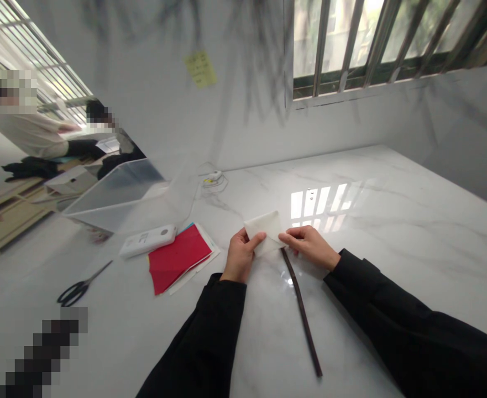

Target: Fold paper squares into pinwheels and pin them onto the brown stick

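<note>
A folded piece of cream paper is held up above the marble-patterned table. My left hand grips its left side, thumb lying across the front. At its lower right corner, my right hand pinches the paper between thumb and fingers. Below the paper a thin dark brown stick slants down across the tabletop toward me; its upper end meets the paper's lower edge, and I cannot tell whether they are joined. Left of my left hand lies a stack of coloured sheets with red paper on top.
A white box-shaped device lies beside the sheets. Black-handled scissors rest at the left. A clear plastic bin stands behind, near a cable. Two other people are at the far left. A wall and a barred window border the table's back.
</note>
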`<state>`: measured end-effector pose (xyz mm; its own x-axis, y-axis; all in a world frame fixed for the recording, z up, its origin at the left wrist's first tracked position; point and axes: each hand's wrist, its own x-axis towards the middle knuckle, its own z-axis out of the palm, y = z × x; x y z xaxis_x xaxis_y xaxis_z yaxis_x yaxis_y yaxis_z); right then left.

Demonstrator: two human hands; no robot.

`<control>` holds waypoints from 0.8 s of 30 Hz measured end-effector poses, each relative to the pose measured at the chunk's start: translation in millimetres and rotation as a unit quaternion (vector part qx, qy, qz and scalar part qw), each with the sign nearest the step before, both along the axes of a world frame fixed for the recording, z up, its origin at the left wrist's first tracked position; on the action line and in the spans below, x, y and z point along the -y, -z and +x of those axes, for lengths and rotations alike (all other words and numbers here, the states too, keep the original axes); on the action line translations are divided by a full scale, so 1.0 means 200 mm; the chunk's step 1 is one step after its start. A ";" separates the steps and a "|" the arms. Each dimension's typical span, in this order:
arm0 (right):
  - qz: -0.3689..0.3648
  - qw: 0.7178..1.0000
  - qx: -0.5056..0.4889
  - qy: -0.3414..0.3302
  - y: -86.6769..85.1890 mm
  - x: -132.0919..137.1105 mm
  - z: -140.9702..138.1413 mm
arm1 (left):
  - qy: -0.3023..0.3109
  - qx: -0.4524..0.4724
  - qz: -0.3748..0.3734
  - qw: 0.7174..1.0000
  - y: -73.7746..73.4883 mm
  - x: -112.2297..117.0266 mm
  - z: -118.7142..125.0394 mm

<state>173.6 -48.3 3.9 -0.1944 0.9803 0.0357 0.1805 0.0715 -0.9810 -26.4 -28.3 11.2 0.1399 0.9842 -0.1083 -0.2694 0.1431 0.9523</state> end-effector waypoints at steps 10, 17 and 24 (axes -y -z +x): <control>0.060 0.995 0.075 0.019 0.01 0.01 -0.02 | -0.027 0.019 -0.001 0.999 0.00 -0.01 0.00; 0.155 0.952 0.159 0.211 0.05 -0.10 0.21 | -0.031 0.029 0.010 0.999 0.03 -0.03 0.00; 0.136 0.887 0.305 0.318 0.17 -0.27 0.49 | -0.030 0.032 0.027 0.999 0.07 -0.04 0.02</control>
